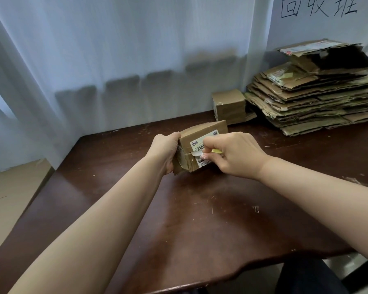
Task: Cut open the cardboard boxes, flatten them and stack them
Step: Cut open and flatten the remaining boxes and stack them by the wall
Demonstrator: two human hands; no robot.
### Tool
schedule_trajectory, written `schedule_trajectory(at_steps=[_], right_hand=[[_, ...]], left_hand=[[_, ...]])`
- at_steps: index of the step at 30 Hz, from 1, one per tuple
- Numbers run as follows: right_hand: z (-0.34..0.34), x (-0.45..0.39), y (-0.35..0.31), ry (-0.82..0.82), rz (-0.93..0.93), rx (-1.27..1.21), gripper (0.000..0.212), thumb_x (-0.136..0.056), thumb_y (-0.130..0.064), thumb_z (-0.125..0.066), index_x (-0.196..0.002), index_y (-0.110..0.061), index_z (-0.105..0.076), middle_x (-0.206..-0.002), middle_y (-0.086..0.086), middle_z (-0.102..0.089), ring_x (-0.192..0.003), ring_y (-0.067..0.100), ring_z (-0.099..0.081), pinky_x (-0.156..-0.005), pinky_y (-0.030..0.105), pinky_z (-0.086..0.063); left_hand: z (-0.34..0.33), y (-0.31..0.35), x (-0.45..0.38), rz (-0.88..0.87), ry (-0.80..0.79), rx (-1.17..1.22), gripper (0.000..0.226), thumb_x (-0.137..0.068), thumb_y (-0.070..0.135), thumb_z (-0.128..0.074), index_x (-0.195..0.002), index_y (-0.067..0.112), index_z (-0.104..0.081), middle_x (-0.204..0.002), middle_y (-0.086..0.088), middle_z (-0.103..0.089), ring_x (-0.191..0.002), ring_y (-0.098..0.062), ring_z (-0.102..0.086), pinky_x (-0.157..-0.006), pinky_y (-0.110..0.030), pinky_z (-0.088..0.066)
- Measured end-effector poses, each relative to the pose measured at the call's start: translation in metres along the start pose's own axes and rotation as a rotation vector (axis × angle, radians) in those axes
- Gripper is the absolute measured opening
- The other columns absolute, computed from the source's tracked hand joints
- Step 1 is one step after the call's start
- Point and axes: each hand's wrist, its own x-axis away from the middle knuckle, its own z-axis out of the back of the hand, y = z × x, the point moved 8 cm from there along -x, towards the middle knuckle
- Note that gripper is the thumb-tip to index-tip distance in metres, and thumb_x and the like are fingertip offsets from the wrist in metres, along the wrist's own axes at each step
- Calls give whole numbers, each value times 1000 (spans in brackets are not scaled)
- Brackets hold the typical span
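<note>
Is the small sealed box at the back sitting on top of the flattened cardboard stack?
No, the small box stands on the table beside the flattened stack.

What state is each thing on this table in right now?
Box with label: still taped shut, seam being cut.
Left hand: grips the box's left end.
Right hand: holds a yellow cutter at the seam.
Small box: closed, at the table's back.
Cardboard stack: flattened, piled.

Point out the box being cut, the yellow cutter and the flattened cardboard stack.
box [202, 132], head view, top face
yellow cutter [217, 151], head view, handle showing beside the fingers
flattened cardboard stack [319, 98], head view, front edges
</note>
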Motion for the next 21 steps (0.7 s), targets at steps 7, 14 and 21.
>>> schedule_trajectory(at_steps=[7,14,21], right_hand=[[2,5,4,10,18,20,12,-89,-36,-61,-88,-25,-60,-84,-6,-66,-76,27,-62,-62,32,-41],[26,29,101,1,-419,142,16,-91,-44,-56,-92,-29,-61,-89,0,-67,-90,32,-62,-67,32,-37],[1,20,24,29,-66,-47,21,-85,-46,-58,-87,-26,-63,-76,-5,-67,-73,28,-63,-59,30,-39]], left_hand=[[0,4,7,-63,-52,-40,23,-97,11,-51,-76,8,-58,-67,-8,-63,-48,-15,-63,-50,-31,-55],[44,-6,0,-21,34,-42,19,-97,11,-49,-80,8,-57,-65,-8,-61,-47,-17,-62,-52,-33,-56],[28,-17,-2,7,-24,-68,95,-79,72,-53,-143,7,-30,-116,-11,-63,-72,-17,-72,-53,-31,-56]])
